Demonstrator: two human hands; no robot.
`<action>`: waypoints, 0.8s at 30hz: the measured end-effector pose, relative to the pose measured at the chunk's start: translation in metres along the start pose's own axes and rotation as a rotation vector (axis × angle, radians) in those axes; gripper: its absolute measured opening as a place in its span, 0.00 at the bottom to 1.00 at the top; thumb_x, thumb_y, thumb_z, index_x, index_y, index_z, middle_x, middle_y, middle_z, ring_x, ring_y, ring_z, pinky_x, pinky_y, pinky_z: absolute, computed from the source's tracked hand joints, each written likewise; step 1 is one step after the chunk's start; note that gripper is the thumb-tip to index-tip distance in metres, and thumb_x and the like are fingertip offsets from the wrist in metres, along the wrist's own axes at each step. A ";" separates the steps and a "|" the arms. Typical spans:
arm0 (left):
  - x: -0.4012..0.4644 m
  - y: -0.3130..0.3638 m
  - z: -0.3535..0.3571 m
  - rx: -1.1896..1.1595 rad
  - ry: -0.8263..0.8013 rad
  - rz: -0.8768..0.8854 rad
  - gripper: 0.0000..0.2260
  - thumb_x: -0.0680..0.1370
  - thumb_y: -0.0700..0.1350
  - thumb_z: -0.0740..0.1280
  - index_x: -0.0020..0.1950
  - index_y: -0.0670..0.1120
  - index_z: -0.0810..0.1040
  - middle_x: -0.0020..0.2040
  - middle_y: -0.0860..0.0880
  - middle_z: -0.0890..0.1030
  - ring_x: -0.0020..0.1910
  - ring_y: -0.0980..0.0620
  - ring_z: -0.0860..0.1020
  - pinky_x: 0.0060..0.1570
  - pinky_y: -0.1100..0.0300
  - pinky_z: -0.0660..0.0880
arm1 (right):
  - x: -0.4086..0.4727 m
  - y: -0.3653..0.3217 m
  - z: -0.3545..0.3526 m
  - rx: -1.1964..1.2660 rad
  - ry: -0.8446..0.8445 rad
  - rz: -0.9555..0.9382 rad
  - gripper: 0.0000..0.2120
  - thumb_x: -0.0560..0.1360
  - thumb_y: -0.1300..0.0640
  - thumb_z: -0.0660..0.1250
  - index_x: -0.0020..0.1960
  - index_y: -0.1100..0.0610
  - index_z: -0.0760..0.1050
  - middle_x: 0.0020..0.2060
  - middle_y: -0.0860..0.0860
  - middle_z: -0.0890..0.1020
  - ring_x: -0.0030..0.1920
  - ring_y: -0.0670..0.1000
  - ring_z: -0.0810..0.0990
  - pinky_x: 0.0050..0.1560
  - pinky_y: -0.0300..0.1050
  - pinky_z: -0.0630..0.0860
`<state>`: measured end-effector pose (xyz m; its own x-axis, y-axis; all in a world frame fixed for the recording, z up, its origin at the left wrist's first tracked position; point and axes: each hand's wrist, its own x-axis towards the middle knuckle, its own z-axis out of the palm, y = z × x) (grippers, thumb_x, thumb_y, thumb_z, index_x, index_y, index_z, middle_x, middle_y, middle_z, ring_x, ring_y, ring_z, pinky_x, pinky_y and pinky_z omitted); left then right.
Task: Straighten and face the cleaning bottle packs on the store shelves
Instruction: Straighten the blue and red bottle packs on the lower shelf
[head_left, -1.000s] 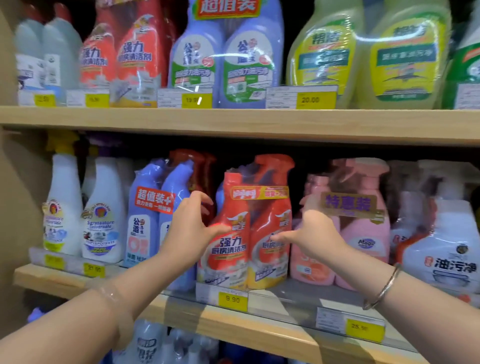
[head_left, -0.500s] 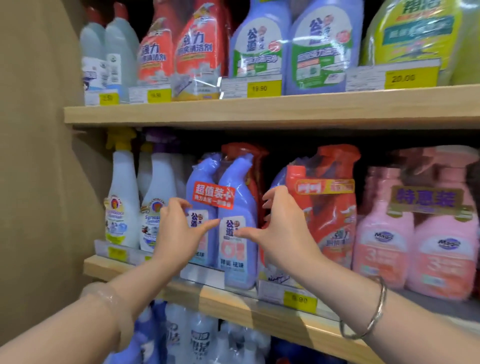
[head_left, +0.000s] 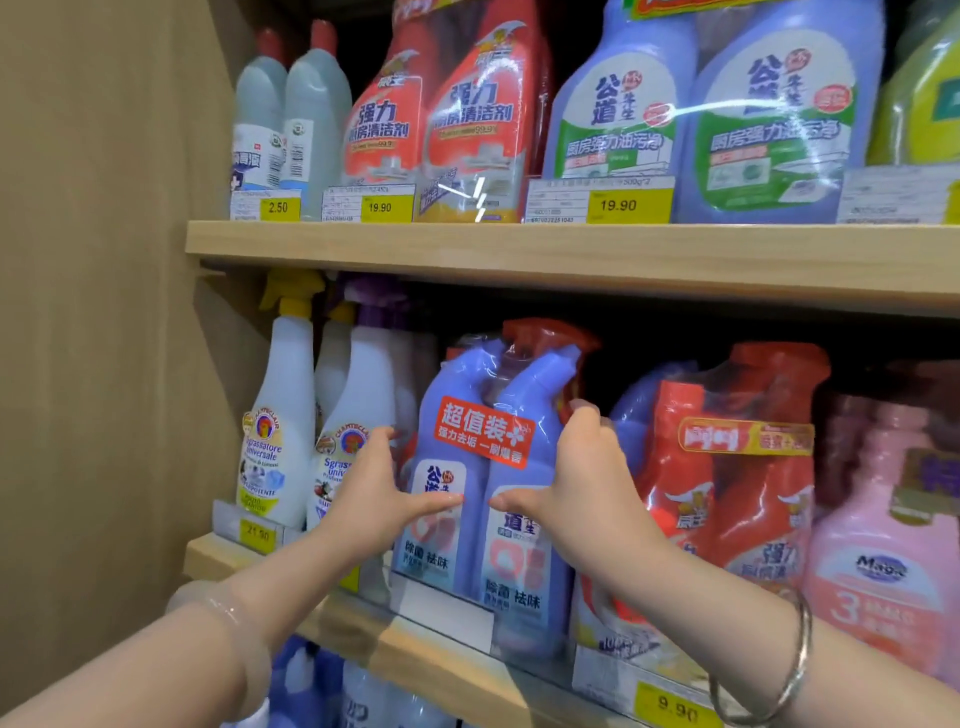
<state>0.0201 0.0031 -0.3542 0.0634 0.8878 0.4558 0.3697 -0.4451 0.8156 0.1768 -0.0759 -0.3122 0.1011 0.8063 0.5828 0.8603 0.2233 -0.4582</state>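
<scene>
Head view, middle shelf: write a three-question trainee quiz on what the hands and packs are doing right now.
1. True or false: both hands grip the blue shrink-wrapped twin pack of bottles with the red sticker.
2. Which price tag sits below the red-and-orange wrapped twin pack of spray bottles? A) 2.50 B) 9.90 C) 19.90
3. Fill in: left of the blue pack stand white spray bottles with yellow and ____ triggers.

Key
1. True: the left hand holds its left side and the right hand its right side, thumbs on the front.
2. B, the yellow 9.90 tag.
3. Purple.
</scene>
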 end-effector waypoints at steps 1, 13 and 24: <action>0.002 0.000 0.001 -0.031 -0.033 0.017 0.30 0.63 0.41 0.77 0.60 0.46 0.66 0.53 0.51 0.74 0.47 0.58 0.75 0.39 0.72 0.74 | 0.004 0.000 0.001 0.001 -0.008 0.018 0.40 0.62 0.51 0.78 0.64 0.63 0.59 0.61 0.58 0.68 0.66 0.58 0.67 0.62 0.46 0.67; 0.028 -0.014 0.006 -0.101 -0.230 0.001 0.31 0.58 0.37 0.80 0.56 0.42 0.68 0.45 0.49 0.80 0.41 0.55 0.79 0.36 0.62 0.76 | 0.019 0.006 0.019 -0.040 -0.040 0.154 0.28 0.61 0.52 0.78 0.51 0.60 0.65 0.46 0.51 0.64 0.48 0.52 0.68 0.40 0.37 0.61; 0.024 -0.013 0.006 -0.116 -0.219 0.046 0.23 0.61 0.37 0.78 0.42 0.50 0.66 0.41 0.50 0.78 0.40 0.56 0.78 0.32 0.64 0.72 | 0.016 0.006 0.011 -0.072 -0.129 0.126 0.26 0.65 0.53 0.76 0.50 0.60 0.62 0.53 0.57 0.73 0.56 0.57 0.75 0.42 0.41 0.65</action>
<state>0.0223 0.0311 -0.3561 0.2820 0.8649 0.4153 0.2537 -0.4847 0.8371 0.1780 -0.0560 -0.3125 0.1497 0.8900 0.4306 0.8787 0.0799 -0.4706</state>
